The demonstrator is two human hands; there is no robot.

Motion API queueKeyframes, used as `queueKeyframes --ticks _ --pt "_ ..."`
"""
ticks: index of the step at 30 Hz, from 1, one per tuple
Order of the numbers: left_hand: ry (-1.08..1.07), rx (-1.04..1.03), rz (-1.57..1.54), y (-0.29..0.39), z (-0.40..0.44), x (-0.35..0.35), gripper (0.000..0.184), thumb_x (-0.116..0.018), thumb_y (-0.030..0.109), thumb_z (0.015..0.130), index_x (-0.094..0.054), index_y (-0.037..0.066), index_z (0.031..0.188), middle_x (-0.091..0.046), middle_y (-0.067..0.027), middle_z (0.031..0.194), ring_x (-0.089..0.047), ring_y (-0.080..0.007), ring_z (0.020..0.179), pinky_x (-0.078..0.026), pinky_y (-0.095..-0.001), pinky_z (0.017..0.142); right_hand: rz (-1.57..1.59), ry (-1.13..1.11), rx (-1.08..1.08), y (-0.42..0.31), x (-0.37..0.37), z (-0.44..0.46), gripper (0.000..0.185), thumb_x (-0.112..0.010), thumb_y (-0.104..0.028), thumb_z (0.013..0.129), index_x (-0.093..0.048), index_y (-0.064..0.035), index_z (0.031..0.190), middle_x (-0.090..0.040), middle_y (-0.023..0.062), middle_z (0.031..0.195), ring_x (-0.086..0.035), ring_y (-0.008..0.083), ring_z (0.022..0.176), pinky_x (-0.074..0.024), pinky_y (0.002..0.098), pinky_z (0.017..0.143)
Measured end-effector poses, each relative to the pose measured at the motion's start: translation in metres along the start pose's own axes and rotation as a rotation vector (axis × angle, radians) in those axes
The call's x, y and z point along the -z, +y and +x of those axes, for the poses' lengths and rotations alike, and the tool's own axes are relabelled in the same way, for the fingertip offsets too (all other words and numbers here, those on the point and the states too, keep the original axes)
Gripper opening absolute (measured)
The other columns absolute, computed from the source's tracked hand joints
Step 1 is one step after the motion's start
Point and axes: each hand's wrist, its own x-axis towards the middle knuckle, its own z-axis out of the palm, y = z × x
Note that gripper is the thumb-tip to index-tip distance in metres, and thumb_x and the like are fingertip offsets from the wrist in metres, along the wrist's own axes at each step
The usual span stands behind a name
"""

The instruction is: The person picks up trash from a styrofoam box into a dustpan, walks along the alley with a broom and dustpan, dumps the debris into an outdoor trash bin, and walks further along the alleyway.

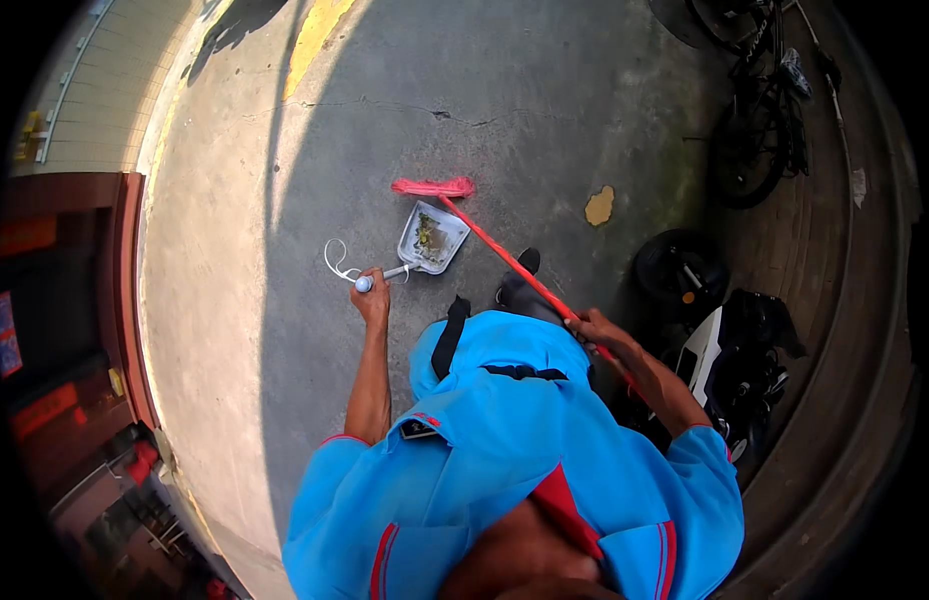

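My left hand is closed around the top of a long-handled dustpan's grey handle. A white cord loop dangles from that handle. The white pan rests on the concrete in front of me, with greenish-brown debris in it. My right hand grips the red handle of a broom, which slants away from me to the left. Its pink bristle head is on the ground just beyond the pan's front edge. The broom handle's lower end passes close by the pan's right corner.
A parked bicycle stands at the far right, with a motorbike near my right arm. A brownish-yellow patch marks the concrete. Along the left runs a sunlit strip beside a dark red doorframe.
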Motion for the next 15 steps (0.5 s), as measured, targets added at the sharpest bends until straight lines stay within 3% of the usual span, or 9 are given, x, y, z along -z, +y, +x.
queueKeyframes --ticks 2,5,11,15 --pt "0.005 0.052 -0.007 0.012 0.0 -0.005 0.021 -0.061 0.017 0.078 -0.063 -0.003 0.081 -0.058 -0.007 0.058 -0.056 -0.0127 0.049 -0.044 -0.0239 0.045 0.068 -0.113 -0.195 0.003 0.031 -0.02 0.027 -0.056 -0.027 0.086 -0.052 -0.0006 0.083 -0.043 -0.0004 0.055 -0.038 0.0069 0.037 -0.0292 0.0233 0.032" --pt "0.013 0.083 -0.065 0.021 0.008 -0.013 0.022 -0.063 0.019 0.078 -0.062 -0.002 0.085 -0.059 -0.0071 0.06 -0.056 -0.011 0.049 -0.046 -0.0226 0.045 0.107 -0.199 -0.254 -0.009 0.062 -0.044 0.029 -0.056 -0.029 0.085 -0.054 -0.0001 0.088 -0.044 0.0002 0.056 -0.038 0.0062 0.038 -0.0294 0.0232 0.032" --pt "0.085 0.173 0.002 0.02 0.006 -0.026 0.022 -0.064 0.02 0.077 -0.061 -0.001 0.085 -0.06 -0.0092 0.063 -0.058 -0.0138 0.05 -0.048 -0.0236 0.046 -0.111 -0.114 0.024 -0.037 0.101 -0.022 0.036 -0.055 -0.032 0.085 -0.055 -0.0001 0.102 -0.044 0.0007 0.058 -0.04 0.0078 0.039 -0.0318 0.0242 0.034" --pt "0.19 0.24 -0.037 0.037 -0.01 -0.033 0.024 -0.065 0.019 0.076 -0.06 -0.002 0.088 -0.061 -0.0116 0.07 -0.062 -0.0176 0.054 -0.052 -0.0252 0.047 -0.244 -0.029 0.1 -0.045 0.111 0.015 0.035 -0.052 -0.032 0.087 -0.055 -0.0002 0.102 -0.045 0.0014 0.058 -0.042 0.0101 0.041 -0.0339 0.0265 0.036"
